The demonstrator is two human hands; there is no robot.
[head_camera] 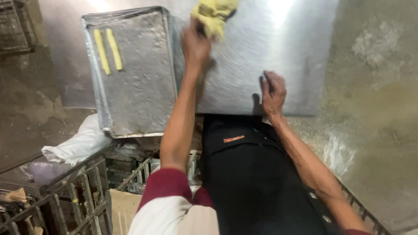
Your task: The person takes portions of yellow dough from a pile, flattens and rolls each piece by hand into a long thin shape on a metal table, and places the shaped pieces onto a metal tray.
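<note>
At the top centre of the frame, your left hand (196, 45) pinches a lump of yellow dough (214, 15) over the steel table (278, 52). Your right hand (273, 92) presses flat there, fingers spread. Upper left, a metal tray (139, 87) holds two dough strips (108, 50).

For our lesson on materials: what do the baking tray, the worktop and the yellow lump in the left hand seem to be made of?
Baking tray: dull, pitted grey metal, probably aluminium, with folded rims.
Worktop: brushed, shiny metal, likely stainless steel, showing swirl marks and glare.
Yellow lump in the left hand: soft and crumpled, probably dough, like the two yellow strips on the tray.
</note>
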